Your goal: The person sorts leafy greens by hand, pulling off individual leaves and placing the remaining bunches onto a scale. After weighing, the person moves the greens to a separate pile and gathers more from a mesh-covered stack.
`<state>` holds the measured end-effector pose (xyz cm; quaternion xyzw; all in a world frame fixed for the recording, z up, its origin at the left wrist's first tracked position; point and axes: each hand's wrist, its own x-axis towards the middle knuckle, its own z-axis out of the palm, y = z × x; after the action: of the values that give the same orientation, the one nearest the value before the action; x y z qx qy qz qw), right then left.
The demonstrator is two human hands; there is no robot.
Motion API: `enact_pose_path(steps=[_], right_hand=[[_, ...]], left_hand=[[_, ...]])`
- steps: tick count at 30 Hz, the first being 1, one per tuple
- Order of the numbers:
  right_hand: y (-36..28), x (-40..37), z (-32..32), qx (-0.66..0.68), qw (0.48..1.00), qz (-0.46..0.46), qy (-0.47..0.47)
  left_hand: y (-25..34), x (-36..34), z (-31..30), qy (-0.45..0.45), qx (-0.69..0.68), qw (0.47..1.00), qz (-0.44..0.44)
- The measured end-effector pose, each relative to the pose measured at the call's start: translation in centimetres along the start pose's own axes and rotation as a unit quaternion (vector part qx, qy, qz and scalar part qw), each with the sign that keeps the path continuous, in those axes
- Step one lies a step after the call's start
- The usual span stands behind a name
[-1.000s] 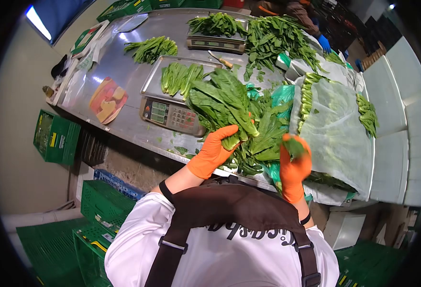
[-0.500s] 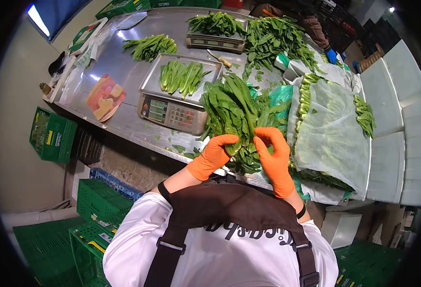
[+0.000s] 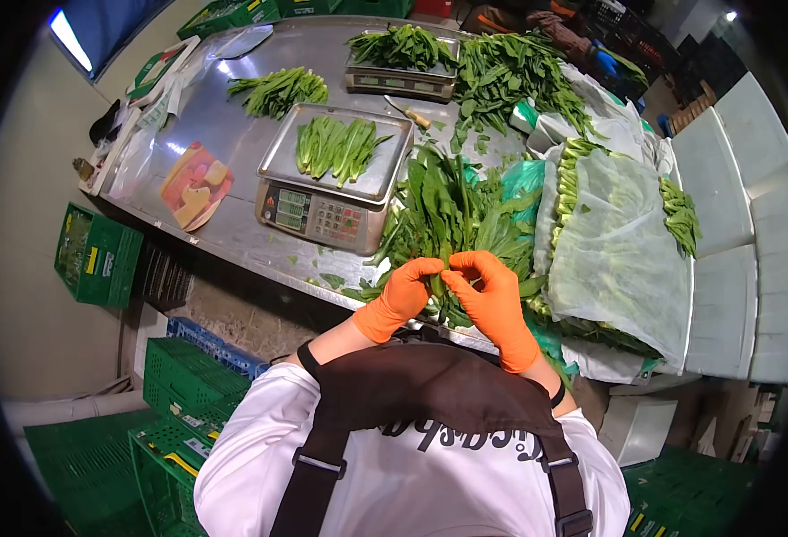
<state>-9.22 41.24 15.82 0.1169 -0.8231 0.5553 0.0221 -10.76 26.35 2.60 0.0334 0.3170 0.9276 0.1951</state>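
Observation:
Both hands wear orange gloves and meet at the table's near edge. My left hand (image 3: 400,295) is closed on the stem end of a bunch of leafy greens (image 3: 443,201), which points away from me. My right hand (image 3: 491,304) pinches at the same stems, its fingertips close to the left ones. Loose leaves lie around and under the bunch. Just left of it, a scale (image 3: 318,217) carries a metal tray (image 3: 278,157) with a small bundle of greens (image 3: 336,148) on it.
A second scale (image 3: 398,83) with greens stands farther back, near a knife (image 3: 419,118). Cloth-covered greens (image 3: 622,259) lie at right. Green crates (image 3: 98,255) are at left. Behind the table is another person's blue-gloved hand (image 3: 605,63).
My right hand has moved left and closed in beside my left hand. The bunch stands straighter and narrower. The other person's blue glove has moved back and now has greens by it.

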Motion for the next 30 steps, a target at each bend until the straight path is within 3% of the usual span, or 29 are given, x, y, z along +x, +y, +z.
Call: enact_pose_path(steps=[4,6,7,9,10,11,14,15,17,20,23,25,26,28,29,30], right_hand=[[1.1,-0.2,0.1,0.087,0.992,0.091,-0.023],[2.1,-0.4,0.3,0.256,0.953,0.158,-0.022],[2.6,-0.7,0.7,0.257,0.953,0.158,-0.023],[2.9,-1.2,1.6,0.237,0.970,0.026,0.049],[2.5,-1.4,1.7,0.143,0.983,-0.078,0.081],[2.0,-1.4,1.5,0.143,0.983,-0.078,0.079],[0.9,-1.0,1.0,-0.017,0.944,-0.319,0.082],[0.8,-1.1,1.0,-0.017,0.944,-0.319,0.082],[0.7,-1.4,0.9,-0.007,0.930,-0.368,-0.010],[1.0,-1.6,0.4,0.001,0.925,-0.380,-0.006],[1.4,-2.3,-0.3,-0.004,0.916,-0.401,-0.018],[0.8,-2.5,-1.0,-0.034,0.903,-0.426,-0.027],[0.8,-2.1,-1.7,-0.027,0.915,-0.402,-0.004],[3.4,-0.3,-1.4,0.126,0.913,-0.358,0.151],[3.0,0.0,-2.6,-0.063,0.940,-0.244,0.229],[2.7,1.0,-3.8,-0.130,0.965,-0.159,0.166]], left_hand=[[1.0,-0.1,1.6,-0.006,-0.092,0.995,-0.029],[2.1,-0.1,3.4,-0.074,-0.173,0.981,-0.049],[2.6,-0.1,4.3,-0.074,-0.173,0.981,-0.048],[3.3,0.0,5.7,-0.053,-0.263,0.963,-0.007],[3.4,0.0,5.9,-0.033,-0.272,0.961,-0.016],[3.8,0.0,6.2,-0.052,-0.285,0.957,-0.028],[3.8,0.6,5.3,-0.023,-0.280,0.959,-0.029],[4.0,0.7,5.4,-0.009,-0.277,0.960,-0.030],[4.2,0.8,5.7,0.006,-0.274,0.961,-0.031],[5.5,0.5,7.8,-0.050,-0.296,0.953,-0.034],[6.1,0.6,8.6,-0.037,-0.366,0.929,-0.028],[6.5,1.0,8.4,-0.020,-0.342,0.939,-0.009],[6.9,1.0,8.2,-0.028,-0.327,0.945,0.008],[7.9,0.7,7.9,-0.036,-0.297,0.954,0.019],[8.1,0.6,7.6,-0.036,-0.297,0.954,0.022],[8.0,0.5,7.2,-0.056,-0.259,0.963,0.040]])
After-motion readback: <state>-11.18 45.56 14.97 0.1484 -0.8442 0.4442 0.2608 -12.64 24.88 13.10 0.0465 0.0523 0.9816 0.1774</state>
